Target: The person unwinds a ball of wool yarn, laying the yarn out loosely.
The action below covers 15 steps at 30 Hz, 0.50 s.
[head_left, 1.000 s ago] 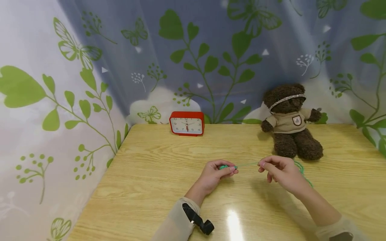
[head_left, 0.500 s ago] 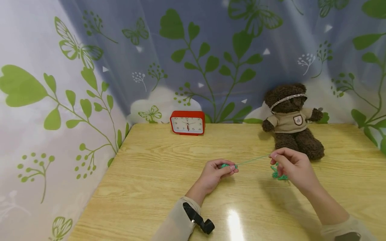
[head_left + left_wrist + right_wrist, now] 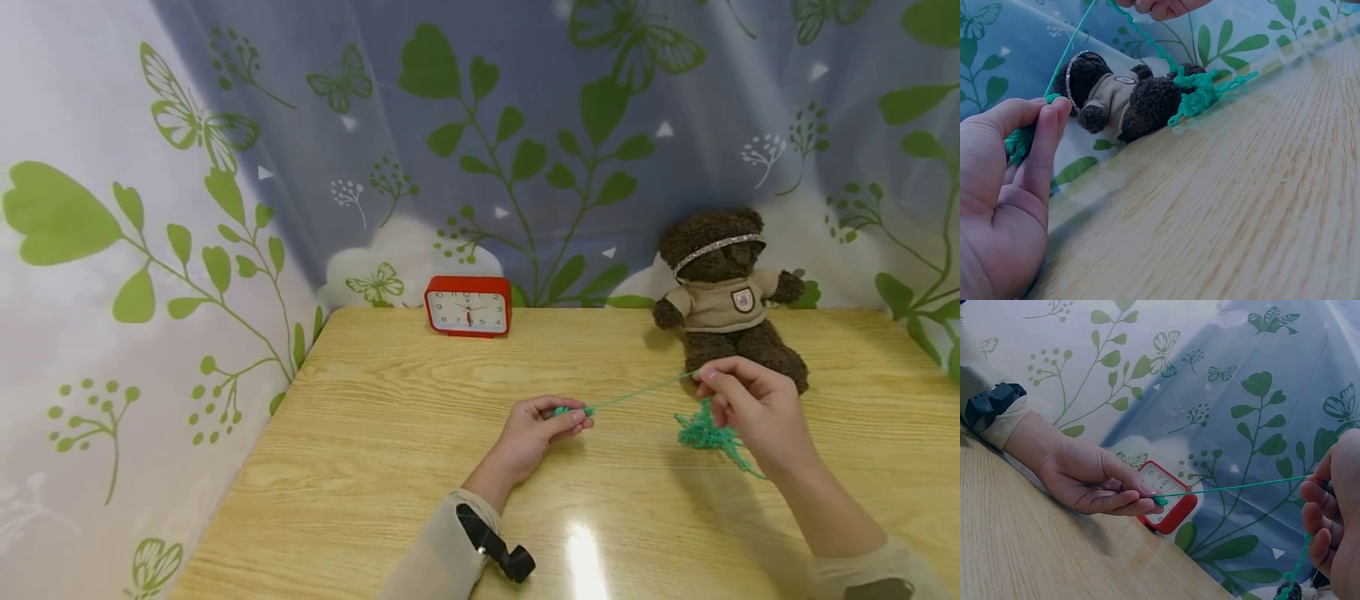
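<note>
My left hand pinches a small bundle of green yarn between thumb and fingers, above the table. From it a thin strand runs taut, rising to the right. The strand's other end is pinched by my right hand, in front of the teddy bear's legs. In the left wrist view, a crinkled length of yarn hangs from the right hand down toward a tangled green heap. That heap shows on the table just left of the right hand in the head view. Part of the bundle is hidden by the left fingers.
A brown teddy bear in a beige shirt sits at the back right. The red alarm clock stands at the table's back edge, before a leaf-printed curtain. A black strap is on the left sleeve.
My right hand has moved right and slightly up, lengthening the strand between the hands. More of the green heap shows on the table. The left hand stays almost still.
</note>
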{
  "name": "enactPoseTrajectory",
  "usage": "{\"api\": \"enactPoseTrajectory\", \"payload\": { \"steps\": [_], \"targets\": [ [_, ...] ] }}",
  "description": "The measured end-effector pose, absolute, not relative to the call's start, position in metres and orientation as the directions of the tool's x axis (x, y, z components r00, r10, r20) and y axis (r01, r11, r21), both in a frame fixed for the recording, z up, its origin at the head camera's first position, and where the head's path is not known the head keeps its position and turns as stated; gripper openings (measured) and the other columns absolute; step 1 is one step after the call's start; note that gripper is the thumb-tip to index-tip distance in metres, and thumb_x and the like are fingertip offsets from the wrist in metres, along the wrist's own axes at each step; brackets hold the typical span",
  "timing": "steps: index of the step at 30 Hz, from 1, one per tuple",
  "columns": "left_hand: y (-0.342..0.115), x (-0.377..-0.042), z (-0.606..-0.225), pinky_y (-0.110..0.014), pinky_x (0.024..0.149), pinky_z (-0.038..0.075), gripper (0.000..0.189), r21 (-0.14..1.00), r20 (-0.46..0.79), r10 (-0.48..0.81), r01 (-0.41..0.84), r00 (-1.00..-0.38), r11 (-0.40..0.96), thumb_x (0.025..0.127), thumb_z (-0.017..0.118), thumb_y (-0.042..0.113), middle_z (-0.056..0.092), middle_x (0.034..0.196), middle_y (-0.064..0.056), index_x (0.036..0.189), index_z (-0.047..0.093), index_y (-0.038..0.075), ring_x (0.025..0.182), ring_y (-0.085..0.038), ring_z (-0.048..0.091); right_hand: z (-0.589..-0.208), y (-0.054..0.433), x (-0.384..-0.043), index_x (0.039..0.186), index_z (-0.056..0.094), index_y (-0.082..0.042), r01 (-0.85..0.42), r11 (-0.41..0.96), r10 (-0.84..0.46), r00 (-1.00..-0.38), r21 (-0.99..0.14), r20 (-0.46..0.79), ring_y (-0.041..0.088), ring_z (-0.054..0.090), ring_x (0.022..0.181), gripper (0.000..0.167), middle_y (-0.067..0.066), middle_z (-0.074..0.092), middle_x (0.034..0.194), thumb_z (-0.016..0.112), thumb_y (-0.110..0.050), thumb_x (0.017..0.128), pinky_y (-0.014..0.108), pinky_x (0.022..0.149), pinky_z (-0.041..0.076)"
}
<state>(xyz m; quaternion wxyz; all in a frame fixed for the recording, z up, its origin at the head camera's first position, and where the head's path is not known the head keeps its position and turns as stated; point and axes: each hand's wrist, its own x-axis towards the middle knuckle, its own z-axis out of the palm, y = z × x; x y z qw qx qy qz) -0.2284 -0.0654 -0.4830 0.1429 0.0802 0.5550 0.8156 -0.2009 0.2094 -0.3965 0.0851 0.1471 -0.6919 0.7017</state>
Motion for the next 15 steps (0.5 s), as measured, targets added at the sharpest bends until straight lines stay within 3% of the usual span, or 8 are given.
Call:
{"api": "enactPoseTrajectory", "payload": {
  "steps": [5, 15],
  "targets": [
    [-0.0656, -0.229, -0.4823, -0.019, 0.083, 0.06, 0.028, 0.921, -0.032, 0.319, -0.151, -0.947, -0.358, 0.094, 0.063, -0.005, 0.076, 0.102, -0.011, 0.12, 0.062, -0.016, 0.088, -0.012, 0.074, -0.3955, 0.2126, -0.2033, 0.093, 0.071, -0.005, -0.343, -0.078, -0.067, -0.935, -0.936, 0.348, 0.016, 0.046, 0.051, 0.019, 0.0, 0.067, 0.078, 0.054, -0.005, 0.102, 0.031, 0.042, 0.038],
    [-0.0654, -0.23, -0.4859, -0.018, 0.086, 0.059, 0.031, 0.903, 0.009, 0.31, -0.126, -0.951, -0.411, 0.097, 0.06, -0.002, 0.076, 0.102, -0.005, 0.124, 0.058, -0.017, 0.09, -0.011, 0.074, -0.395, 0.2173, -0.205, 0.093, 0.071, -0.006, -0.342, -0.075, -0.049, -0.937, -0.937, 0.346, 0.013, 0.047, 0.052, 0.019, -0.001, 0.066, 0.077, 0.054, -0.005, 0.102, 0.032, 0.043, 0.037]
  ]
}}
